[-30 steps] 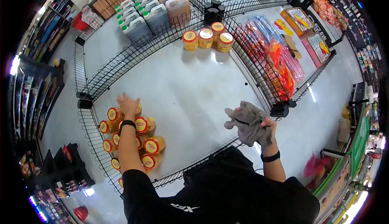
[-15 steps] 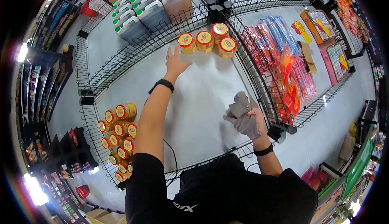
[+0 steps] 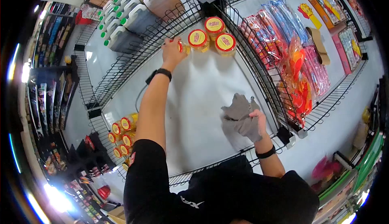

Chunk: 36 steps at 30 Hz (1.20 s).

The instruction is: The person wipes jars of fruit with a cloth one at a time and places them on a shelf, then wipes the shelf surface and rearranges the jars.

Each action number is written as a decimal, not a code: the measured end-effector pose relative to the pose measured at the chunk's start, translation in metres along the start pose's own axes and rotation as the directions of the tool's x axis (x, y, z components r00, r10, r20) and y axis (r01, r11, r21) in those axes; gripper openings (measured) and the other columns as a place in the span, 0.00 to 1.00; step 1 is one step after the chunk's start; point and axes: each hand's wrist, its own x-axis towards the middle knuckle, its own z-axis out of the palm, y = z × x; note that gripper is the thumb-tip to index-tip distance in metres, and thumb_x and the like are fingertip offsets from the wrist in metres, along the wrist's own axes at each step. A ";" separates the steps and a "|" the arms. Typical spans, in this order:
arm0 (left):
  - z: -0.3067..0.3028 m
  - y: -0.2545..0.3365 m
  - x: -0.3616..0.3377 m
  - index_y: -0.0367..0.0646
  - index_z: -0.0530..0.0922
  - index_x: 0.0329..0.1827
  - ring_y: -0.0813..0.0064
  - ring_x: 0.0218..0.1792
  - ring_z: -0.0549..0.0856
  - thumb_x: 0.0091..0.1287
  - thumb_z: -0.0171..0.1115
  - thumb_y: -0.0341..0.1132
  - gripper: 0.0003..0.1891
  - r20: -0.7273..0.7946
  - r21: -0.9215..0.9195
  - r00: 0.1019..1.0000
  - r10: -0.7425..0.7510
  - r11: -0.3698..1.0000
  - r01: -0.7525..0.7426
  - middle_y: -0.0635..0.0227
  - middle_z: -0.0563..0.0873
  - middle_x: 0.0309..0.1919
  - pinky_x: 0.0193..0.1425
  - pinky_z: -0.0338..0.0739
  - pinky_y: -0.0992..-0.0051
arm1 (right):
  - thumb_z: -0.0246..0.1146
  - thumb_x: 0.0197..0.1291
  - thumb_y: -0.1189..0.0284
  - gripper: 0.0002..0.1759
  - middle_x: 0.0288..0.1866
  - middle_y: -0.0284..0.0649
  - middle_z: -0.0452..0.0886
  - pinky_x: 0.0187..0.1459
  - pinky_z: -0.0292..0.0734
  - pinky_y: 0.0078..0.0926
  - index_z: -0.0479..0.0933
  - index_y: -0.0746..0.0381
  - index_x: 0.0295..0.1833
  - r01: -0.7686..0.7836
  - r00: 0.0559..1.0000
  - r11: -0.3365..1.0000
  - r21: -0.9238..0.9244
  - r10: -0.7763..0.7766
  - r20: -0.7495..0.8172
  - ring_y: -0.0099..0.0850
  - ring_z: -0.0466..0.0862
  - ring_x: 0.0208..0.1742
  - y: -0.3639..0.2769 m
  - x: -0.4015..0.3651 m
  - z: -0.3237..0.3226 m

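Our left hand (image 3: 172,53) seems closed around a red-lidded jar (image 3: 183,48) at the far side. Our right hand (image 3: 259,123) clutches a grey cloth (image 3: 242,116).

Left hand (image 3: 172,50) gripping a red-lidded jar (image 3: 184,48) beside three more jars (image 3: 211,36), right hand (image 3: 259,123) holding a grey cloth (image 3: 242,116)
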 end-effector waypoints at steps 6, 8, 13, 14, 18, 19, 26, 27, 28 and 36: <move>-0.020 0.006 -0.170 0.47 0.78 0.58 0.53 0.57 0.76 0.46 0.83 0.43 0.35 -0.282 -0.317 0.960 -0.007 0.945 -0.086 0.56 0.75 0.54 0.63 0.75 0.58 | 0.52 0.58 0.70 0.30 0.58 0.50 0.84 0.63 0.82 0.42 0.73 0.70 0.66 -0.066 0.985 0.997 0.045 0.057 0.163 0.47 0.86 0.56 0.016 -0.013 0.027; -0.043 0.030 -0.246 0.45 0.76 0.59 0.55 0.56 0.76 0.46 0.84 0.39 0.35 -0.269 -0.382 0.963 -0.031 0.921 -0.077 0.57 0.75 0.54 0.61 0.76 0.59 | 0.53 0.63 0.66 0.27 0.58 0.48 0.84 0.61 0.82 0.39 0.75 0.70 0.64 -0.126 0.972 0.990 -0.065 0.137 0.191 0.44 0.87 0.53 0.041 0.001 -0.003; -0.085 0.102 -0.402 0.45 0.75 0.58 0.57 0.57 0.76 0.46 0.85 0.36 0.35 -0.138 -0.646 0.989 -0.047 0.762 -0.053 0.57 0.73 0.55 0.62 0.76 0.61 | 0.61 0.72 0.53 0.25 0.43 0.40 0.86 0.47 0.81 0.33 0.82 0.68 0.51 -0.121 0.972 0.903 -0.412 0.192 0.136 0.30 0.85 0.42 0.107 -0.016 0.000; -0.103 0.124 -0.423 0.46 0.76 0.58 0.55 0.59 0.76 0.45 0.85 0.37 0.35 -0.094 -0.537 0.995 -0.046 0.844 -0.012 0.55 0.73 0.57 0.64 0.75 0.59 | 0.61 0.73 0.53 0.25 0.42 0.38 0.86 0.46 0.81 0.31 0.82 0.67 0.50 0.026 0.983 0.807 -0.590 0.087 0.163 0.29 0.85 0.42 0.112 -0.029 0.006; -0.139 0.130 -0.487 0.51 0.78 0.59 0.50 0.64 0.76 0.44 0.84 0.37 0.35 -0.027 -0.519 0.994 -0.102 0.851 0.073 0.53 0.74 0.61 0.64 0.76 0.56 | 0.60 0.75 0.50 0.27 0.42 0.38 0.86 0.45 0.81 0.28 0.82 0.66 0.52 0.236 0.955 0.424 -0.874 0.066 0.289 0.27 0.85 0.42 0.137 -0.056 0.019; -0.143 0.130 -0.502 0.51 0.79 0.58 0.49 0.63 0.76 0.44 0.84 0.37 0.35 -0.053 -0.485 0.996 -0.074 0.874 0.040 0.53 0.74 0.62 0.64 0.76 0.56 | 0.57 0.76 0.48 0.29 0.45 0.40 0.86 0.47 0.83 0.30 0.81 0.66 0.55 0.009 0.943 0.521 -0.853 0.280 0.181 0.30 0.86 0.44 0.139 -0.046 0.009; -0.152 0.152 -0.526 0.52 0.78 0.59 0.48 0.64 0.75 0.43 0.83 0.34 0.36 -0.241 -0.484 0.936 -0.257 0.868 0.114 0.53 0.74 0.61 0.65 0.76 0.55 | 0.42 0.80 0.44 0.36 0.59 0.46 0.84 0.61 0.83 0.38 0.74 0.65 0.68 -0.176 0.931 0.889 -0.423 0.290 0.222 0.40 0.85 0.60 0.175 -0.079 0.008; -0.150 0.151 -0.524 0.51 0.77 0.60 0.48 0.65 0.75 0.43 0.83 0.34 0.36 -0.243 -0.536 0.914 -0.324 0.831 0.153 0.53 0.74 0.60 0.65 0.76 0.55 | 0.43 0.81 0.47 0.34 0.58 0.46 0.84 0.62 0.80 0.37 0.74 0.67 0.67 -0.143 0.939 0.937 -0.319 0.230 0.255 0.38 0.83 0.61 0.182 -0.088 0.003; -0.149 0.151 -0.525 0.51 0.76 0.60 0.49 0.65 0.74 0.44 0.83 0.34 0.37 -0.248 -0.522 0.923 -0.293 0.843 0.127 0.53 0.74 0.60 0.65 0.75 0.55 | 0.45 0.81 0.49 0.33 0.58 0.46 0.84 0.61 0.80 0.37 0.74 0.68 0.66 0.037 0.961 0.845 -0.534 0.117 0.252 0.38 0.83 0.61 0.183 -0.096 -0.003; -0.157 0.139 -0.531 0.55 0.83 0.54 0.49 0.61 0.77 0.42 0.81 0.31 0.31 -0.300 -0.345 0.949 0.096 0.917 -0.201 0.57 0.76 0.64 0.60 0.79 0.56 | 0.46 0.80 0.47 0.34 0.52 0.46 0.85 0.51 0.81 0.33 0.75 0.69 0.63 0.340 0.920 0.348 -0.874 0.070 0.386 0.33 0.84 0.48 0.156 -0.097 0.007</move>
